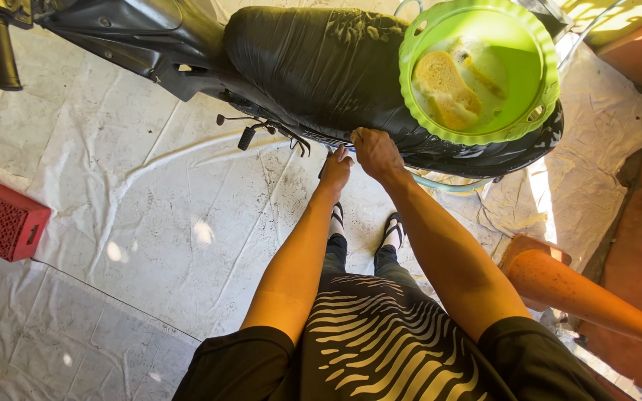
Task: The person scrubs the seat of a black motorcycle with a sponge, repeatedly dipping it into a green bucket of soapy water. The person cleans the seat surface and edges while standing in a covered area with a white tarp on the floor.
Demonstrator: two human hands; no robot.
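We stand over a parked motorcycle on a wrinkled white tarpaulin (157, 245), both arms reaching down to the near edge of its wet, glossy black vinyl seat (313, 67), which runs from about eleven o'clock to two o'clock in our view. Our left hand (336, 169) is curled with its fingers tucked under the seat's lower lip at twelve o'clock; whether it grips anything we cannot tell. Our right hand (377, 152), just beside it at one o'clock, is bent over the same edge, fingers closed down onto the seam, with a sliver of something blue showing beneath that we cannot identify. At one o'clock a round lime-green plastic basin (544, 96) sits on the rear of the seat, holding cloudy water and a yellow foam sponge (443, 82). We judge the seat cover soft over padding, slick with soap streaks and likely to slip under the fingers, so the firm rolled edge where both hands meet looks the surest place to take hold; the basin looks light but liable to slide or spill if the seat is jolted. A red plastic crate (1, 219) lies at nine o'clock, an orange traffic cone (581, 293) on its side at four o'clock, and a black handlebar grip (0, 52) at ten o'clock
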